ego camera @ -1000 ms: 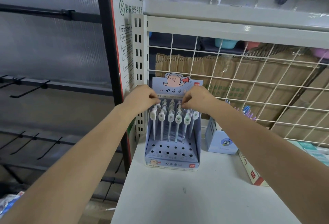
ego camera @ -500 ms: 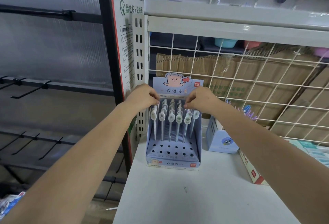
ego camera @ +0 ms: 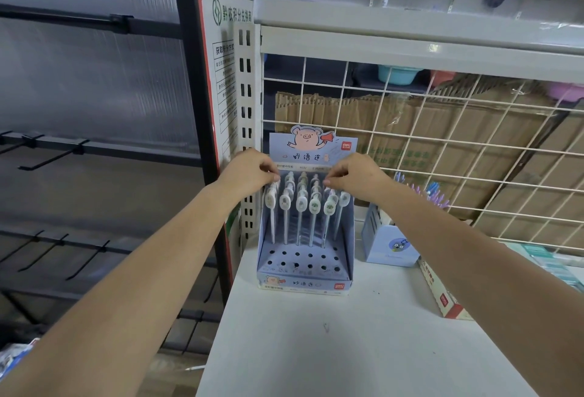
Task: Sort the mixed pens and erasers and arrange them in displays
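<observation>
view from a head camera looking down along two bare forearms reaching to a shop shelf. a pale blue cardboard pen display box [ego camera: 304, 277] stands upright at the far left of a white shelf [ego camera: 347, 352], close against a slotted metal upright [ego camera: 246, 112]. its header card [ego camera: 311, 147] shows a cartoon pig with a megaphone. gel pens [ego camera: 300, 216] with oval white caps stand upright in the far rows of the box; the two near rows of holes hold nothing. the left hand [ego camera: 249, 172] is at the far left corner of the pens and the right hand [ego camera: 355, 177] at the far right corner, both just below the header card. on each hand the fingers are curled, with thumb and fingertips drawn together at the caps of the farthest row; whether they actually pinch a pen cap is hidden, so i cannot tell. just right of the display box stands a smaller blue box [ego camera: 392, 249] with purple and blue pens [ego camera: 433, 197] sticking out of it, and nearer on the right lies a red and white carton [ego camera: 444, 300]. a white wire grid [ego camera: 458, 144] backs the shelf, with brown cardboard [ego camera: 395, 125] and a teal bowl [ego camera: 398, 74] behind it. a poster with chinese text [ego camera: 225, 74] hangs on the left side of the upright, and black hook rails [ego camera: 79, 147] run across the left.
</observation>
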